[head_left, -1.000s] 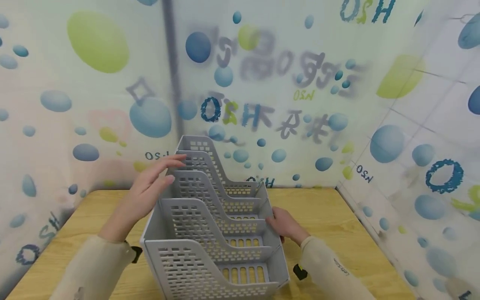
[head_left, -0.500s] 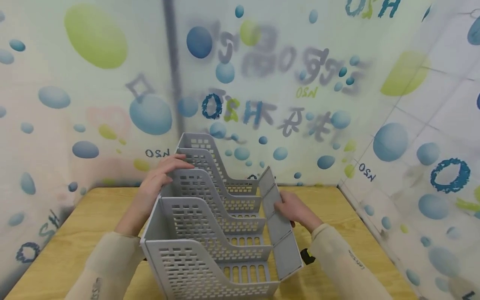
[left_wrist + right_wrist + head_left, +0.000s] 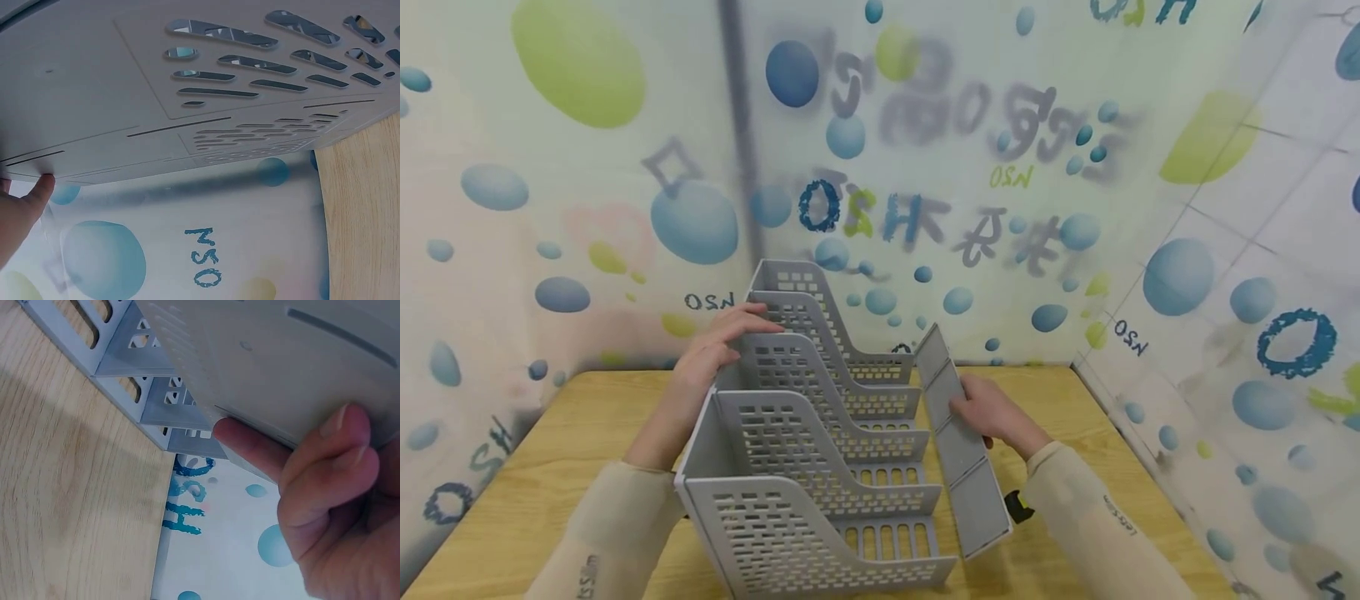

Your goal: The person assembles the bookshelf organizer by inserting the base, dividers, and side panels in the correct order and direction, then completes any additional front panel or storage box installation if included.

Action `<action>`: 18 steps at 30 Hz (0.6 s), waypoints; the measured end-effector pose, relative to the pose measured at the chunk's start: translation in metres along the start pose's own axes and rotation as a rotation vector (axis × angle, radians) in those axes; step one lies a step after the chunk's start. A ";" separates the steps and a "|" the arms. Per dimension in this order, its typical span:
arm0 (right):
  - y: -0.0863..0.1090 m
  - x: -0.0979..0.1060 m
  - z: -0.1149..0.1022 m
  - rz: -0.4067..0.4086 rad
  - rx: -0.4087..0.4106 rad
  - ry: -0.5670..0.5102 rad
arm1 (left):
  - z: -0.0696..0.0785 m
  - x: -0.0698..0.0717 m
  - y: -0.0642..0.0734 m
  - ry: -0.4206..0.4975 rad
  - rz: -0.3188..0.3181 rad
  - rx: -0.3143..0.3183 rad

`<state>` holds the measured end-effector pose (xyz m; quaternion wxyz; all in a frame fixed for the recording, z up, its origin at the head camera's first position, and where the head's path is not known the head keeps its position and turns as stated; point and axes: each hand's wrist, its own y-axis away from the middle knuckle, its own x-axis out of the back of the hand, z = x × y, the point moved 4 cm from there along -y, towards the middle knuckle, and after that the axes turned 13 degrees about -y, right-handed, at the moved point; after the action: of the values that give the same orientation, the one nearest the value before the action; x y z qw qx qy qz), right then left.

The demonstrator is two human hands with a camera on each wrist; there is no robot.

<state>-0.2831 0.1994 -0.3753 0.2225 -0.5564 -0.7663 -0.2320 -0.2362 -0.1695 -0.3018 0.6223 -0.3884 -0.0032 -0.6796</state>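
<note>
A grey plastic file organizer point(image 3: 767, 533) with perforated, sloping dividers stands on the table. My left hand point(image 3: 703, 358) grips the top edge of its left side, fingers reaching over the rim. From the left wrist view, the thumb point(image 3: 39, 192) presses against the slotted outer wall point(image 3: 75, 94). On the other side, my right hand point(image 3: 996, 414) holds a long grey panel point(image 3: 962, 450) marked off in sections. This panel leans outward, apart from the dividers' low front ends. Curled fingers lie against its smooth face point(image 3: 250, 375) in the right wrist view.
The wooden table point(image 3: 1075, 500) extends on both sides of the organizer. Behind it hangs a pale curtain point(image 3: 895, 167) printed with bubbles and letters. A tiled wall point(image 3: 1300, 167) bounds the right side.
The grey panel has come off the organizer's low right side and swung outward to the right in my right hand. My left hand has settled onto the organizer's top edge.
</note>
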 end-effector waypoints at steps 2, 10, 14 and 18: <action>0.000 0.001 0.000 -0.004 0.000 0.005 | 0.000 0.000 0.000 0.006 -0.004 0.003; -0.004 0.001 -0.005 -0.034 0.010 0.029 | 0.000 0.000 0.000 -0.010 -0.005 -0.001; -0.007 0.000 -0.011 -0.061 0.000 0.060 | 0.002 0.000 -0.001 -0.023 -0.004 -0.005; -0.014 0.000 -0.021 -0.095 -0.004 0.102 | 0.002 0.000 -0.001 -0.015 -0.008 0.006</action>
<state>-0.2944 0.1824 -0.3600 0.2490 -0.5074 -0.7789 -0.2718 -0.2364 -0.1685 -0.2997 0.6207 -0.3917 -0.0115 -0.6791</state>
